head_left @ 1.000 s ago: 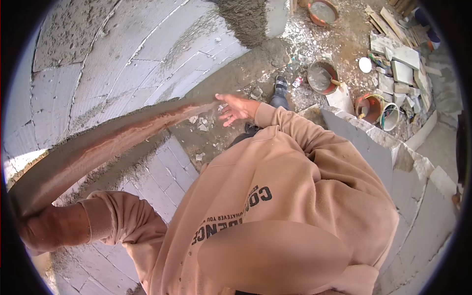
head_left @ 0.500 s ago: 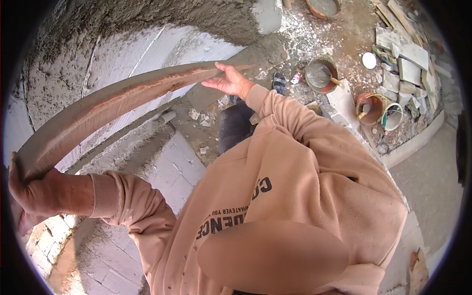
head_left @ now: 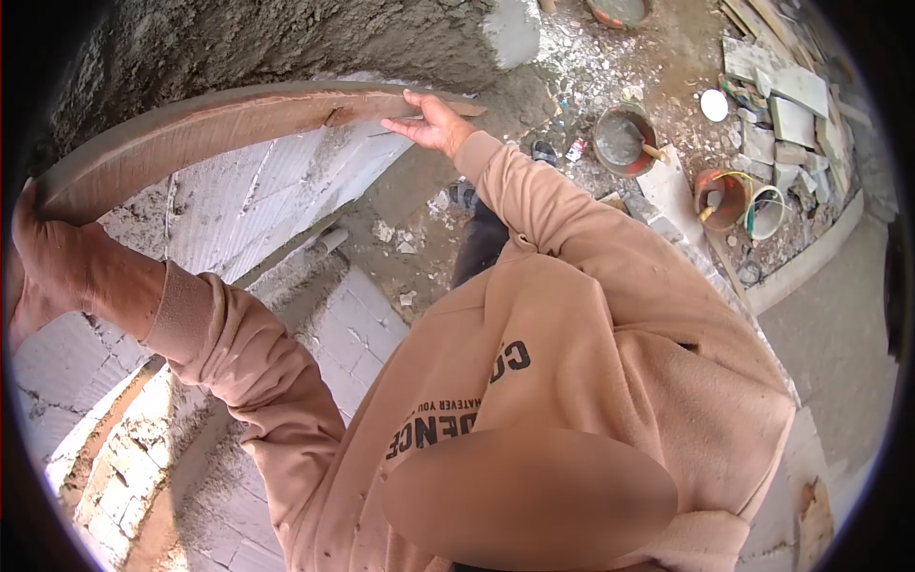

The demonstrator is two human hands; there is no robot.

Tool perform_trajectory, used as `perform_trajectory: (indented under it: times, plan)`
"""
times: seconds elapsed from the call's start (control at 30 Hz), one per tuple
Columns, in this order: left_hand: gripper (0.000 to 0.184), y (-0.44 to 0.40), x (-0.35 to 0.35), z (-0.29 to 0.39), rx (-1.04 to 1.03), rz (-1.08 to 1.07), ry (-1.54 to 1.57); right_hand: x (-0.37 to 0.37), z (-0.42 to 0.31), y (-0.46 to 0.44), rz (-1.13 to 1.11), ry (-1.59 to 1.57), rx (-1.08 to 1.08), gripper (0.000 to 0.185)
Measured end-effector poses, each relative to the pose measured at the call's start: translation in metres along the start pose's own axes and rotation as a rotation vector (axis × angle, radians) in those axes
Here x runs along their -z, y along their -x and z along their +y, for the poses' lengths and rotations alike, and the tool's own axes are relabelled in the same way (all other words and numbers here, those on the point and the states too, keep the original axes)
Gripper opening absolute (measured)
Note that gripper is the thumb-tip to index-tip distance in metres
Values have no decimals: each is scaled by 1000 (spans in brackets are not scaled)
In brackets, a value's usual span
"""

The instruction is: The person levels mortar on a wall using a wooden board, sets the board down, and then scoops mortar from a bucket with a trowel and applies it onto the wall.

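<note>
A long wooden straightedge board (head_left: 238,119) lies along the wall, looking bowed through the wide lens. Grey mortar smears its upper edge. My left hand (head_left: 71,262) is wrapped round the board's left end, its fingers partly hidden behind the wood. Near the other end, my right hand (head_left: 431,124) grips the board between thumb and fingers. Rough wet plaster (head_left: 286,43) covers the wall above the board. Below it, pale wall blocks (head_left: 238,186) show with joints between them.
Mortar fills a bucket (head_left: 610,167) on the debris-strewn floor, with a wooden-handled tool in it. Beside it stand an orange bucket (head_left: 729,214) and a white bucket (head_left: 765,229). Stone slabs (head_left: 796,122) and planks are piled at right. A mortar-smeared ledge (head_left: 286,286) runs below the wall.
Both hands have moved the board up the wall toward the rough plaster, the left end rising most. More of the pale blocks now shows beneath it.
</note>
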State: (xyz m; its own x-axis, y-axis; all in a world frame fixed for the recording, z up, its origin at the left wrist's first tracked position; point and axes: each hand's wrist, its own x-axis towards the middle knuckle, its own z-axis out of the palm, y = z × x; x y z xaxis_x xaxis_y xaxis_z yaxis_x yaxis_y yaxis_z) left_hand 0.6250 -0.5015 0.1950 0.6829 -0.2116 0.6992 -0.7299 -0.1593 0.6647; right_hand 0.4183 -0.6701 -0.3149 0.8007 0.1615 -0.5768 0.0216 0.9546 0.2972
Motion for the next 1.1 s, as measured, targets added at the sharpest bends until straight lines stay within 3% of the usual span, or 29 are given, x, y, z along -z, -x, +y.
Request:
perform_trajectory:
  times: [0.1, 0.23, 0.37, 0.4, 0.47, 0.5, 0.57, 0.6, 0.67, 0.9, 1.03, 1.1]
  plan:
    - [43, 17, -38, 14, -81, 44, -26, -1, -3, -15, -25, -17, -14, 60]
    - [70, 60, -107, 45, -301, 331, -159, -2, -4, -26, -43, 5, 11, 55]
    - [86, 15, -74, 9, -439, 180, -231, -11, -3, -26, -13, 0, 55, 48]
    - [87, 14, -73, 6, -449, 168, -173, -12, -3, -27, -10, 7, 64, 46]
    - [69, 26, -84, 15, -416, 219, -114, -14, -4, -25, -1, -30, 47, 48]
    - [51, 43, -101, 27, -374, 279, -111, -15, -4, -25, 3, -49, 35, 49]
    - [53, 44, -102, 26, -379, 282, -76, -16, -1, -25, -17, -55, 47, 53]
    - [73, 32, -89, 16, -423, 224, -44, -16, 0, -24, -27, -59, 54, 55]
    - [94, 29, -84, 15, -469, 133, -21, -16, 1, -21, -17, -107, 18, 57]
    - [105, 64, -95, 63, -362, 188, -124, -16, 18, -16, -29, -68, -68, 61]
    - [119, 59, -80, 48, -384, 164, -200, -13, 24, -26, -27, -43, -39, 59]
    - [113, 54, -83, 39, -445, 151, -179, -10, 21, -37, -25, -63, -29, 59]
